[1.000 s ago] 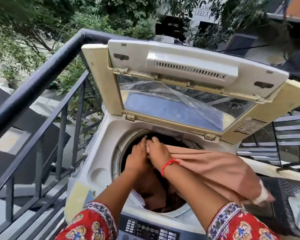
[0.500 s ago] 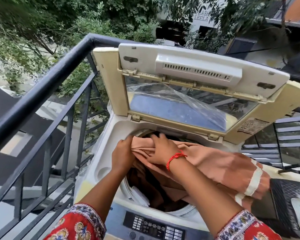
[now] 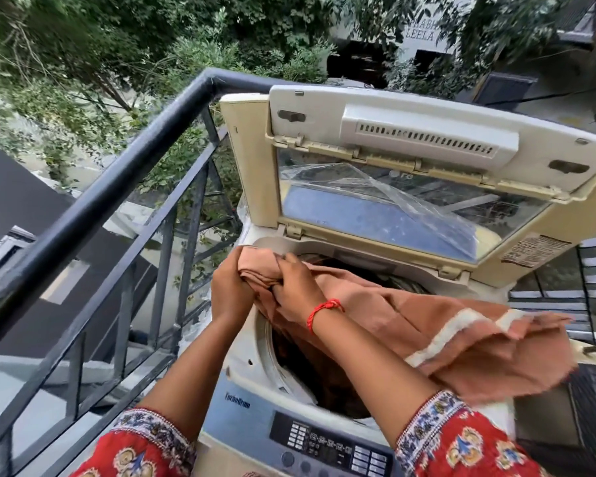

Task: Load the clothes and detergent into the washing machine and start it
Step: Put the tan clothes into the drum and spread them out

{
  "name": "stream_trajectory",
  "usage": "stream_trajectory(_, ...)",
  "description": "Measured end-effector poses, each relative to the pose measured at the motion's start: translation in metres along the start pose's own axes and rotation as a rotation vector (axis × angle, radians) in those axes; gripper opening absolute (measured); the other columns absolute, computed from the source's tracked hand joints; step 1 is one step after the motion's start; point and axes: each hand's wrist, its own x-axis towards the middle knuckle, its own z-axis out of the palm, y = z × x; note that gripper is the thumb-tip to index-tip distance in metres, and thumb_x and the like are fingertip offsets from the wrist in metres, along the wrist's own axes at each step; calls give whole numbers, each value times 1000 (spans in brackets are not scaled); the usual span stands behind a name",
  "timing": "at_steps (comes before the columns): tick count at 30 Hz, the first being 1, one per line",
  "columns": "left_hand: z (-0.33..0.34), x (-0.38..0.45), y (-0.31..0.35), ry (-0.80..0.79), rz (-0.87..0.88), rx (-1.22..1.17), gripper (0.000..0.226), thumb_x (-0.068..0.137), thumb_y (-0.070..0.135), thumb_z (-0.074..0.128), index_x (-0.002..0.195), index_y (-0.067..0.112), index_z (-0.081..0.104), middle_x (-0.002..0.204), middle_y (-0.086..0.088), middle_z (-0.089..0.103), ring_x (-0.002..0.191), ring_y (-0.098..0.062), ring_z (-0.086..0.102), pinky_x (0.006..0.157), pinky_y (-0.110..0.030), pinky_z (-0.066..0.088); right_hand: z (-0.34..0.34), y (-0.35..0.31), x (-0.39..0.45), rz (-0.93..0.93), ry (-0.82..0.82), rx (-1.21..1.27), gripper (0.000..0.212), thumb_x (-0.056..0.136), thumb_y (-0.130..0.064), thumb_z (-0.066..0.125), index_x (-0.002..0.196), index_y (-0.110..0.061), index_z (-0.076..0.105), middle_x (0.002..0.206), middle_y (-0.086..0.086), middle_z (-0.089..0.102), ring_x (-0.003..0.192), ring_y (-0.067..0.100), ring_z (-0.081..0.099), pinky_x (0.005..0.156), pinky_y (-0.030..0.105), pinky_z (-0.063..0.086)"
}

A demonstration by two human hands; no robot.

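Observation:
A top-loading washing machine [image 3: 241, 404] stands with its lid [image 3: 410, 160] folded up. A peach-brown garment with cream stripes [image 3: 455, 335] drapes across the drum opening and over the machine's right side. My left hand [image 3: 229, 294] and my right hand [image 3: 295, 287] both grip its bunched end above the drum's far-left rim. Dark clothes [image 3: 327, 387] lie inside the drum. The control panel [image 3: 327, 442] runs along the front edge. No detergent is in view.
A dark metal railing [image 3: 93, 215] runs close along the machine's left side, with trees and a drop beyond. A dark woven surface [image 3: 592, 414] sits at the right. More railing bars [image 3: 565, 297] stand behind the machine at the right.
Both hands came up out of the drum, lifting the garment's bunched end up and toward the left rim. The view shifted left.

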Motion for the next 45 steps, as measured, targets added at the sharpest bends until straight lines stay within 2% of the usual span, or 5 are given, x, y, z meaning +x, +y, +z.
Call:
stream_trajectory(11, 79, -48, 9, -848, 301, 390, 62, 77, 12, 52, 138, 18, 42, 128, -14, 56, 120, -33, 51, 92, -41, 46, -26, 107, -42, 312, -540, -570, 41, 96, -13, 47, 136, -9, 51, 140, 13, 52, 130, 29, 48, 102, 32, 35)
stream_trajectory(17, 111, -53, 13, -998, 347, 548, 65, 85, 14, 59, 144, 23, 35, 138, -10, 47, 130, -31, 42, 95, -45, 47, -36, 164, -55, 488, -238, -347, 31, 81, -17, 64, 112, -13, 66, 112, 11, 69, 108, 27, 64, 89, 32, 50)
stream_trajectory(24, 139, -39, 35, -686, 34, 77, 19, 91, 21, 62, 104, 10, 69, 103, -6, 72, 98, -16, 64, 77, -16, 41, -42, 161, -31, 727, 286, 728, 11, 93, -6, 57, 88, -13, 64, 73, 1, 61, 62, 8, 54, 52, 14, 44)
stream_trajectory(29, 180, -23, 39, -579, -533, -406, 15, 89, 35, 64, 99, 24, 68, 105, -9, 72, 100, -22, 68, 93, -41, 54, -50, 157, -7, 740, 537, 1533, 20, 100, -1, 40, 85, -8, 52, 88, 12, 56, 79, 21, 57, 85, 32, 51)
stream_trajectory(45, 207, -8, 60, -199, -1026, -1154, 33, 96, 13, 56, 119, -12, 55, 82, -13, 68, 56, -11, 70, 58, -20, 59, -58, 149, 18, 748, 778, 1839, 24, 99, -13, 45, 80, -5, 54, 69, 9, 57, 70, 16, 54, 71, 26, 55)
